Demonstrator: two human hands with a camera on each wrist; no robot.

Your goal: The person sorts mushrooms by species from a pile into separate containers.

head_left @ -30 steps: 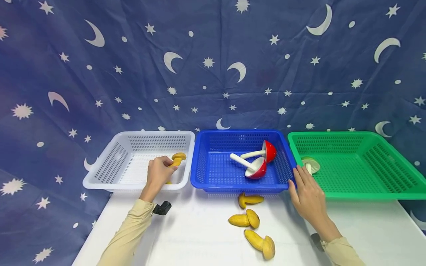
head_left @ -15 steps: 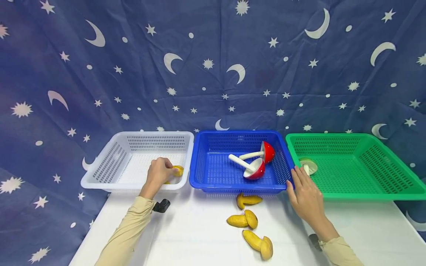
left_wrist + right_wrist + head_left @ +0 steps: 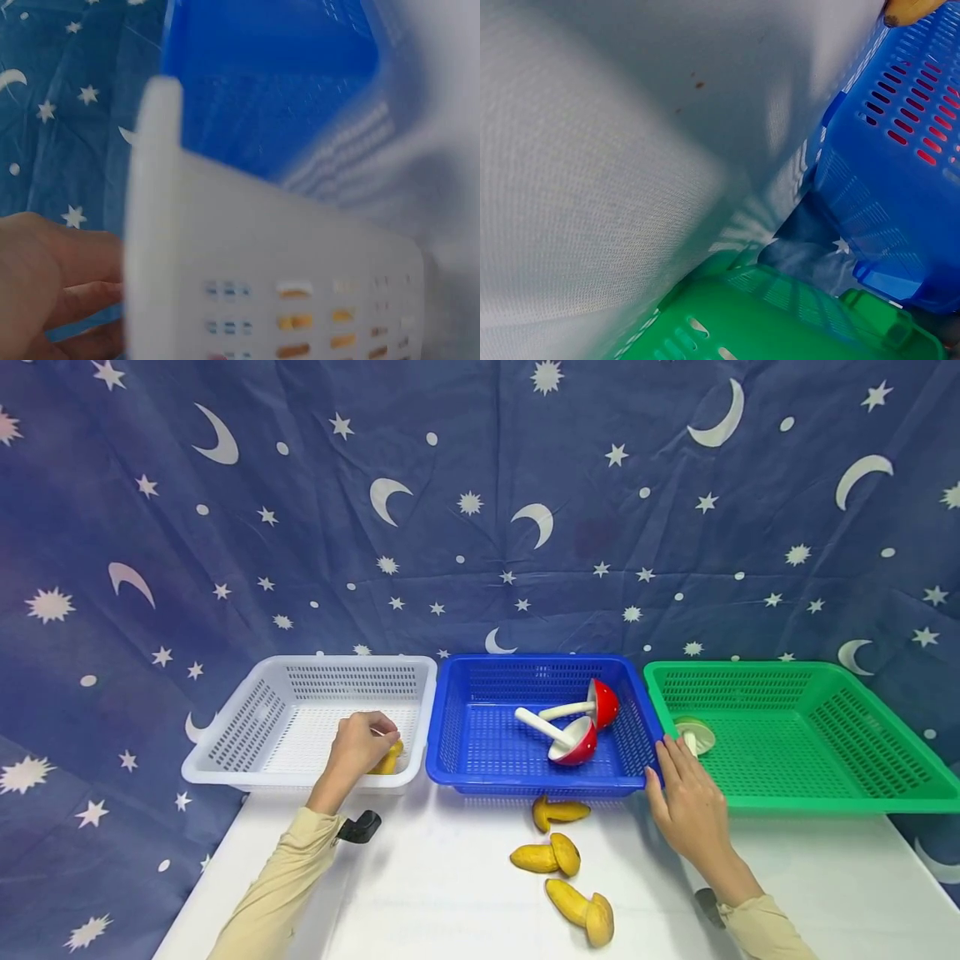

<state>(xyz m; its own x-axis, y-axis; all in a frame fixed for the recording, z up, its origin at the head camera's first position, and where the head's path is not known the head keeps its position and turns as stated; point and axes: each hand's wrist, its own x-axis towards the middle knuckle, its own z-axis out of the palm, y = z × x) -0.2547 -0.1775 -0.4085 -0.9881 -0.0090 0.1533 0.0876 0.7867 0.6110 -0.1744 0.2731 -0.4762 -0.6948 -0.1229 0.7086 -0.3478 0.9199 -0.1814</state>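
My left hand point(image 3: 356, 747) is inside the white basket point(image 3: 247, 778), close above yellow toy mushrooms point(image 3: 387, 762) in its right front corner. The fingers look relaxed and partly cover the mushrooms. In the left wrist view the basket wall hides part of that hand point(image 3: 56, 292), while yellow shows through the slots. My right hand point(image 3: 692, 802) rests with straight fingers where the rims of the blue basket point(image 3: 525, 782) and green basket point(image 3: 847, 802) meet. Two red-capped toy mushrooms point(image 3: 577, 743) lie in the blue basket, and a pale green-capped mushroom point(image 3: 697, 737) lies in the green one.
On the white table point(image 3: 435, 893), in front of the blue basket, lie three yellow mushrooms point(image 3: 562, 812), one behind another. The three baskets stand side by side along a blue curtain point(image 3: 450, 510) with moons and stars.
My left hand lowered a yellow mushroom into the white basket's front right corner and let it go; the fingers have since risen slightly. The right hand keeps its place on the rims.
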